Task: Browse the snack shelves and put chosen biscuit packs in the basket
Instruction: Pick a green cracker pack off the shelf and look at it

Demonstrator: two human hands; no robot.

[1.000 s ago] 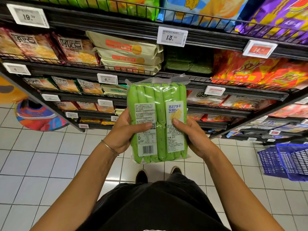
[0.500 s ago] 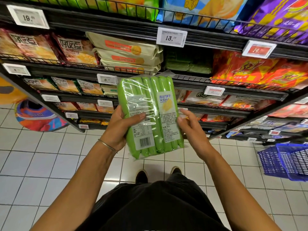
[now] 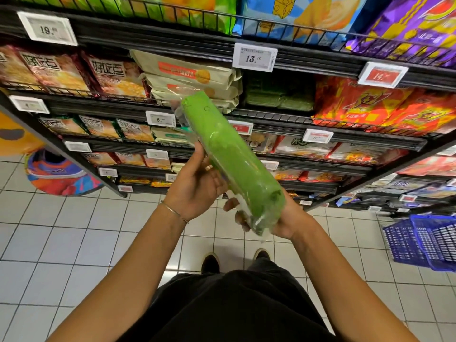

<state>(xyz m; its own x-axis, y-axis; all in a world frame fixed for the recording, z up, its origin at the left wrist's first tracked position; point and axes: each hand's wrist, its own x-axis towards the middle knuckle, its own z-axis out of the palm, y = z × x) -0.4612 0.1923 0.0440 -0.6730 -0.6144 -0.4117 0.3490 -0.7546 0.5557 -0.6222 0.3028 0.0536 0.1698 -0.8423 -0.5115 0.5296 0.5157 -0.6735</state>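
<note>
Pack: a long bright-green biscuit pack (image 3: 229, 159) in clear, shiny film, held in mid-air in front of the shelves (image 3: 357, 138), above the floor (image 3: 61, 243).
Pack's look: one plain green side faces up. The film is bunched and crinkled at both ends, and light glints along its length.
Pack's tilt: slanted, the far end raised up and to the left, the near end lower and to the right.
Left hand: the left hand (image 3: 195, 186) meets the pack's middle from the left, palm turned to it. The thumb lies up along the edge and the fingers (image 3: 209, 169) pass behind the pack, wrapped round it. Their tips are hidden.
Right hand: the right hand (image 3: 283, 218) cups the near end from below and the right. Its fingers curl under and show again on the pack's left side, closed on the film.
Wrist: a thin bangle (image 3: 172, 211) on the left wrist.
Basket: a blue basket (image 3: 424, 240) on the floor at the right, well apart from the pack.
Shelves: cream packs (image 3: 187, 72) stacked just behind the pack's far end, red packs (image 3: 370, 104) to the right, and a tag (image 3: 254, 57) reading 13 on the rail above.
Floor: pale tiles, with two dark shoes (image 3: 209, 262) near the person's black clothing.
</note>
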